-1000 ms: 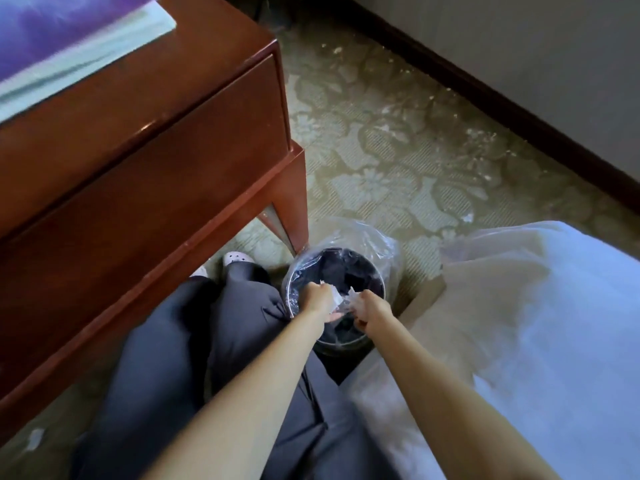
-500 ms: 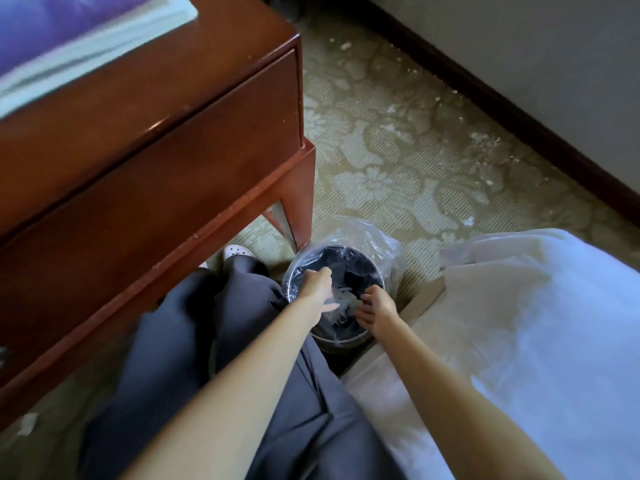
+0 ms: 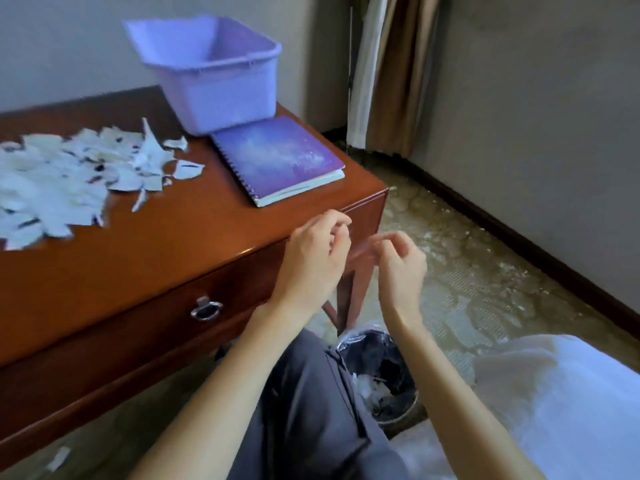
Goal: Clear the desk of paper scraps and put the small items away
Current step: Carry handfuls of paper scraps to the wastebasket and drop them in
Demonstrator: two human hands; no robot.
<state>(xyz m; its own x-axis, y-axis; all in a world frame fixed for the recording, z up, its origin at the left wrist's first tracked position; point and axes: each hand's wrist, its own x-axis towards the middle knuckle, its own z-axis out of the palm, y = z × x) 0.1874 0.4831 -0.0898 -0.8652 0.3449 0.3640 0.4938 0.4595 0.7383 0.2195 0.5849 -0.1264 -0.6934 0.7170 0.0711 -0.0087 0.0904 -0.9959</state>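
A heap of white paper scraps [image 3: 69, 178] covers the left part of the brown wooden desk [image 3: 166, 244]. My left hand [image 3: 313, 261] and my right hand [image 3: 401, 261] hover side by side at the desk's front right corner, fingers loosely curled, nothing visible in either. Below them, on the floor between my knee and the bed, stands a black waste bin [image 3: 384, 379] lined with a clear bag; a few white scraps lie inside it.
A purple plastic basket [image 3: 214, 64] stands at the desk's back right, a purple spiral notebook [image 3: 277, 157] in front of it. The desk drawer has a metal pull [image 3: 206, 308]. A white bed [image 3: 561, 393] is on the right. One scrap [image 3: 57, 459] lies on the patterned carpet.
Both hands have risen from the bin's opening up to the desk's front corner, having let go of the scraps. The view has tilted up, so the desk top now shows.
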